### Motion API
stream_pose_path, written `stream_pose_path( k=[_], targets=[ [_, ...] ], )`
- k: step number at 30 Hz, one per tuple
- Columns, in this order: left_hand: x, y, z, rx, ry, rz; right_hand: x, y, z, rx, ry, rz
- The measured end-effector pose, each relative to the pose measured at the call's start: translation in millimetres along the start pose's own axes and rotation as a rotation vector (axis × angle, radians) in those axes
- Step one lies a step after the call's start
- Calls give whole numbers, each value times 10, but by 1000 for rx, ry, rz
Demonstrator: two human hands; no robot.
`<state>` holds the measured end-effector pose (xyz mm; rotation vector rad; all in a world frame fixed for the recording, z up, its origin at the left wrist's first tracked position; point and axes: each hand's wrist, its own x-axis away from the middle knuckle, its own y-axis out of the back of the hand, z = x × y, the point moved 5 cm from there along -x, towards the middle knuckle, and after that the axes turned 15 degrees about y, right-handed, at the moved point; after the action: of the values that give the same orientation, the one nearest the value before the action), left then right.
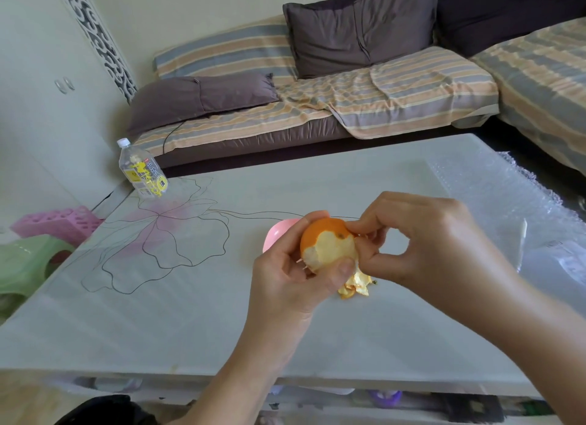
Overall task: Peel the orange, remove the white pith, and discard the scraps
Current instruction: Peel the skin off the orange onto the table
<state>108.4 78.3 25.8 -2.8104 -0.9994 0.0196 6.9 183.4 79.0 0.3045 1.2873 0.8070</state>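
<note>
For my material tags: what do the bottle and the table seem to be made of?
Bottle: clear plastic, probably; see-through body, white cap, printed yellow label. Table: glossy, likely glass or lacquer; it shows soft reflections over a printed flower.

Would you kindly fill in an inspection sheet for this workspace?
Surface: pale glossy table, flower drawing.
Job's things: partly peeled orange, held up; loose peel scraps on the table beneath; pink rounded object behind, mostly hidden.
Clutter: clear plastic bottle, yellow label, far left; bubble wrap sheet, right.
Grippers: left hand grips the orange; right hand pinches its peel.
Cables: thin dark cable on the striped sofa.
Surroundings: dark sofa cushions; pink plastic stool and green plastic stool, left.
</note>
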Motion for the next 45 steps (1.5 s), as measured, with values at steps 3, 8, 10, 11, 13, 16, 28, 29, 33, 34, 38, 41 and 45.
stream_pose_path(
  k=[3, 8, 10, 11, 13, 16, 28, 29, 33, 34, 38, 41, 45],
  targets=[
    [-7, -3, 27, -4, 11, 7, 6, -10, -14, 44, 3, -6],
    [-23, -63, 71, -33, 92, 103, 0, 87, -102, -87, -27, 4],
    [-32, -46, 81, -10, 120, 128, 30, 98, -159, -255, -87, -10],
    [-34, -35, 80, 4, 129, 130, 50, 82, -179, -367, -119, -4],
    [-32, -19, 81, 32, 136, 124, 72, 38, -195, -551, -157, 20],
    [-14, -29, 82, 8, 124, 116, 73, -1, -225, -708, -204, -2],
    [-4, 38, 143, 166, 230, 99, 68, -113, 5, 129, 189, -6],
    [-9, 38, 138, 176, 237, 107, 67, -136, 19, 150, 195, 1],
    [-21, 53, 120, 180, 251, 117, 65, -221, -19, 143, 109, 41],
    [-26, 60, 107, 166, 246, 113, 69, -224, -30, 81, 37, 15],
    [-29, 84, 27, 113, 190, 143, 133, -235, -195, -270, -376, -146],
    [8, 99, 3, 187, 192, 212, 208, -175, -458, -304, -529, -230],
    [5, 150, 56, 196, 251, 195, 264, -224, -594, -198, -500, -176]
  ],
)
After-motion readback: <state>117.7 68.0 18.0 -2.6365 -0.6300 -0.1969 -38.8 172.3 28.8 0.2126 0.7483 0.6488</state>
